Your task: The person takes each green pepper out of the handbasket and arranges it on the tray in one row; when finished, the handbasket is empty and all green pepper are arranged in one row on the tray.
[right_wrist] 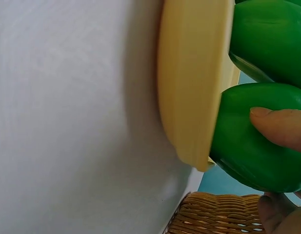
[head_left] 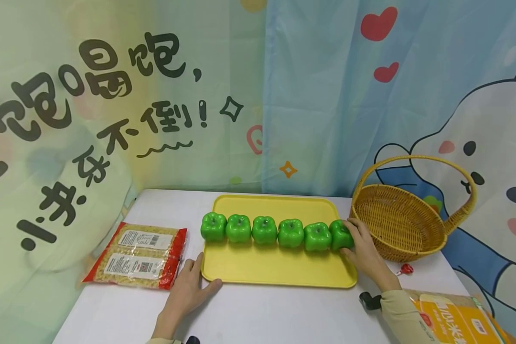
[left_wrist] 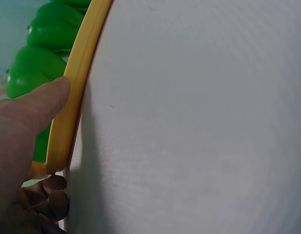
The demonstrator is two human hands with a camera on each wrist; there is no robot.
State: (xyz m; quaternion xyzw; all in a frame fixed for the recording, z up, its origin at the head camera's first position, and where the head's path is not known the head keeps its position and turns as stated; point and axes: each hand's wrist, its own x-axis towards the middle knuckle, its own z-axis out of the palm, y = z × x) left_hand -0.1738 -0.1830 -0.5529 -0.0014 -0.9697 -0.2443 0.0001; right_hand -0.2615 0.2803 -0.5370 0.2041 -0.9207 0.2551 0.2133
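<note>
A row of several glossy green bell peppers stands across a yellow tray (head_left: pixel 279 270) on the white table. My right hand (head_left: pixel 367 253) grips the rightmost bell pepper (head_left: pixel 340 235) at the tray's right edge. In the right wrist view, the thumb lies against that pepper's side and other fingers are partly hidden beyond it. My left hand (head_left: pixel 188 289) holds the tray's near left corner, its thumb against the front rim and its fingers at the left side. The leftmost bell pepper (head_left: pixel 213 227) sits at the tray's left edge, beyond this hand.
Left of the tray lies a clear packet with red ends (head_left: pixel 135 255). A yellow wicker basket (head_left: pixel 397 222) with a tall handle stands at the right. Near it are a small red wrapped item (head_left: pixel 406 269) and an orange-printed bag (head_left: pixel 453 317). A printed curtain (head_left: pixel 309 95) hangs behind the table.
</note>
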